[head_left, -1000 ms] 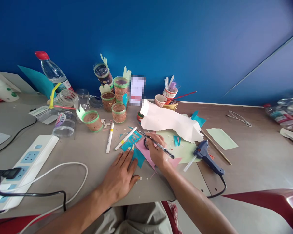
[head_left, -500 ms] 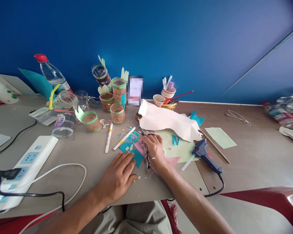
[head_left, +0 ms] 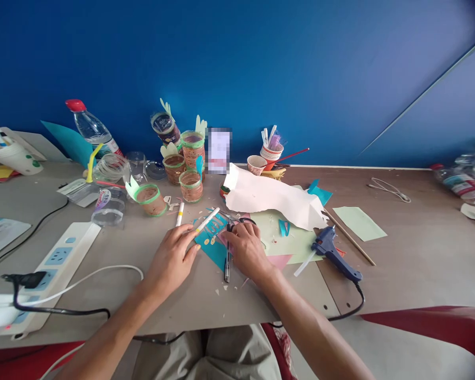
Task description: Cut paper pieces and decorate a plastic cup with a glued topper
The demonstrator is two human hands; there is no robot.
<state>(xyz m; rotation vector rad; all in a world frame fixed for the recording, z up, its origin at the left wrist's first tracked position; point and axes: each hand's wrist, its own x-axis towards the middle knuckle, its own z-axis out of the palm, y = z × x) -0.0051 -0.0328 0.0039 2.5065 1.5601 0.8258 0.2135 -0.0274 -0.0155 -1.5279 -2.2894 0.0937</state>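
Observation:
My left hand (head_left: 176, 254) is over the lower ends of two white markers, fingers apart and thumb out to the side. One marker (head_left: 208, 220) slants across a blue paper sheet (head_left: 214, 257); the other marker (head_left: 180, 214) points toward the cups. My right hand (head_left: 248, 250) has its fingers curled down on a black pen (head_left: 227, 270), whose lower end sticks out toward me. Scissors (head_left: 247, 220) lie just beyond these fingers, partly hidden. Small cream rings (head_left: 209, 241) and cut strips rest on the blue sheet.
Decorated cups (head_left: 150, 200) stand at the back left beside a clear bottle (head_left: 91, 126). Crumpled white paper (head_left: 273, 195) lies behind my right hand. To the right are a glue gun (head_left: 332, 250) and a wooden stick (head_left: 352, 237). A power strip (head_left: 57, 274) with cables sits at left.
My left hand has lifted from beside the blue sheet and moved left and away from me onto the markers. My right hand has shifted the pen's near end left.

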